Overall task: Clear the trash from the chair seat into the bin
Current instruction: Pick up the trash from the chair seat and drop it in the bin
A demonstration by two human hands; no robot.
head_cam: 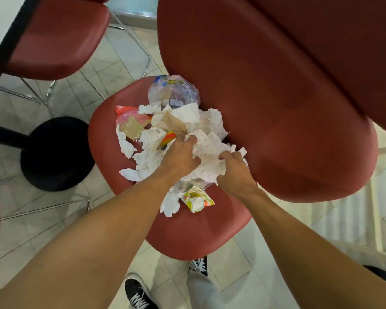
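A heap of trash lies on the red chair seat (187, 233): crumpled white and dotted tissues (206, 150), a clear plastic bag (173, 90), an orange wrapper with cardboard (132, 123), and a crushed printed paper cup (198, 200) near the front. My left hand (181, 156) grips crumpled tissue in the middle of the heap. My right hand (234, 172) grips the tissue wad at its right side. No bin is clearly visible.
The chair's red backrest (276, 97) rises right of the heap. A black round table base (56, 152) stands on the tiled floor to the left, under a table edge (9, 41). Another red chair (58, 36) stands at the back left. My shoes (138, 293) are below the seat.
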